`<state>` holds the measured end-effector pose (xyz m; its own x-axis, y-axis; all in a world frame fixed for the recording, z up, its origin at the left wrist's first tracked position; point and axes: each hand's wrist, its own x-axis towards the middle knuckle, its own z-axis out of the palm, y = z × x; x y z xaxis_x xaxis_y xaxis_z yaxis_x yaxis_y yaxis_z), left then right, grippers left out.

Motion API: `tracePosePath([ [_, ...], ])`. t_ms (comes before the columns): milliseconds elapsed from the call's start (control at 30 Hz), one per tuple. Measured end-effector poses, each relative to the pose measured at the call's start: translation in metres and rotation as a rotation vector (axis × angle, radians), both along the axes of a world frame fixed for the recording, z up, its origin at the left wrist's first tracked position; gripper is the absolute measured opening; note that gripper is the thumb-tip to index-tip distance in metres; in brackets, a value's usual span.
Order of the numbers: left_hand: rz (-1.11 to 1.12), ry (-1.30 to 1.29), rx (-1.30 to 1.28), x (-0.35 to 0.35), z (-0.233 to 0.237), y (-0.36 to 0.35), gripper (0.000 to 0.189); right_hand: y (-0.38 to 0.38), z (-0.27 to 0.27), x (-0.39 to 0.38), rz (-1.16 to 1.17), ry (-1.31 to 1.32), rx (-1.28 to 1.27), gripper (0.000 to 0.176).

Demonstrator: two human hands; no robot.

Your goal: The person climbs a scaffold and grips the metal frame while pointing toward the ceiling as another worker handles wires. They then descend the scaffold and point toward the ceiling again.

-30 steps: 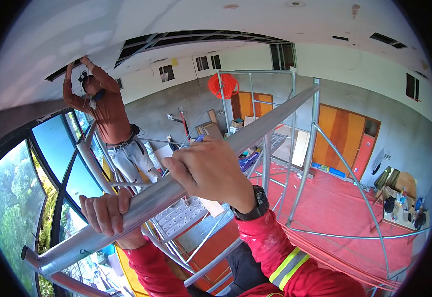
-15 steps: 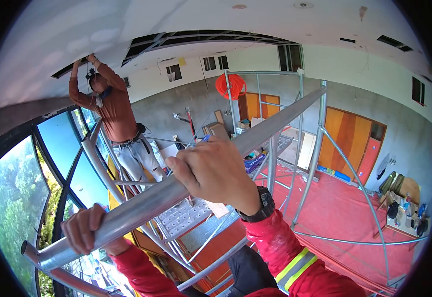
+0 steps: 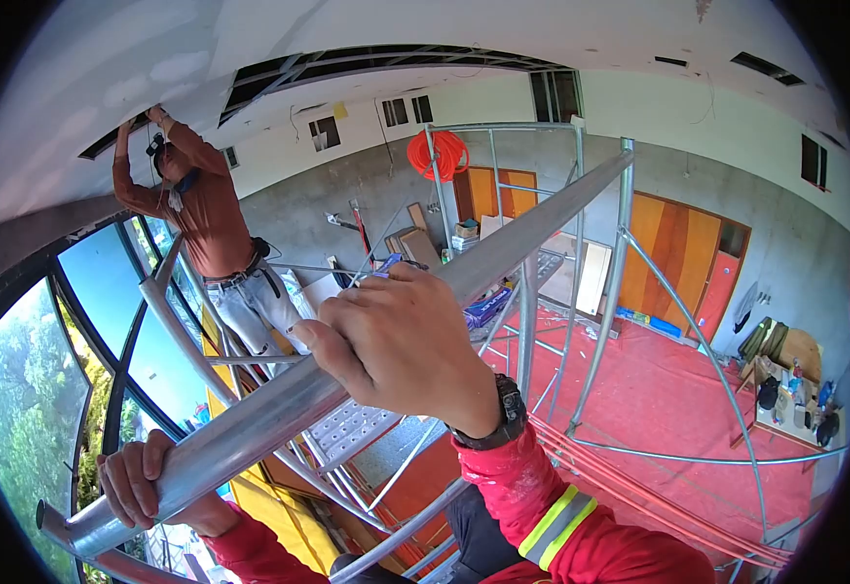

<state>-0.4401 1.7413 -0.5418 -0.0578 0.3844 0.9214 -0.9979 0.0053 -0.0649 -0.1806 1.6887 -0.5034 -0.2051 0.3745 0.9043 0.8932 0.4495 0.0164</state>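
A thick grey metal scaffold tube (image 3: 255, 424) runs diagonally from the lower left to an upright post at the upper right. My left hand (image 3: 152, 484) is wrapped around its lower end. Farther up, my right hand (image 3: 401, 352) grips it from above, a dark watch on the wrist. Both sleeves are red; the right one carries a reflective band (image 3: 558, 526). Beneath the tube lies a perforated metal platform (image 3: 352, 428), partly covered by the tube and my right arm.
On the left a co-worker (image 3: 216, 224) stands on scaffolding, both hands up at a ceiling slot. An orange coiled hose (image 3: 438, 156) hangs from the far frame. Diagonal braces (image 3: 688, 321) cross above the red floor (image 3: 639, 389). At the right stands a cluttered table (image 3: 785, 419).
The view has shifted a little, so the room and co-worker appear slightly farther left. Both my hands keep their hold on the tube.
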Motion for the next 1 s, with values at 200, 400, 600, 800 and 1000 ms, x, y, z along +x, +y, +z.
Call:
tracePosePath([
  [200, -0.002, -0.001, 0.008, 0.0, -0.001, 0.002, 0.045, 0.002, 0.002, 0.001, 0.02, -0.012, 0.005, 0.028],
  [400, -0.005, 0.005, 0.026, 0.001, 0.002, 0.0, 0.044, -0.004, 0.006, 0.003, 0.025, -0.047, -0.078, 0.033],
  [600, -0.028, 0.003, 0.074, 0.002, 0.001, -0.004, 0.042, -0.004, 0.029, 0.025, 0.073, -0.057, -0.39, 0.037],
  [800, -0.006, -0.017, 0.063, 0.012, 0.003, -0.017, 0.04, 0.059, 0.03, 0.129, -0.102, 0.15, -0.348, 0.093],
  [1000, -0.013, -0.02, 0.052, 0.009, 0.0, -0.018, 0.04, 0.034, 0.035, 0.142, -0.28, 0.213, -0.405, 0.096],
])
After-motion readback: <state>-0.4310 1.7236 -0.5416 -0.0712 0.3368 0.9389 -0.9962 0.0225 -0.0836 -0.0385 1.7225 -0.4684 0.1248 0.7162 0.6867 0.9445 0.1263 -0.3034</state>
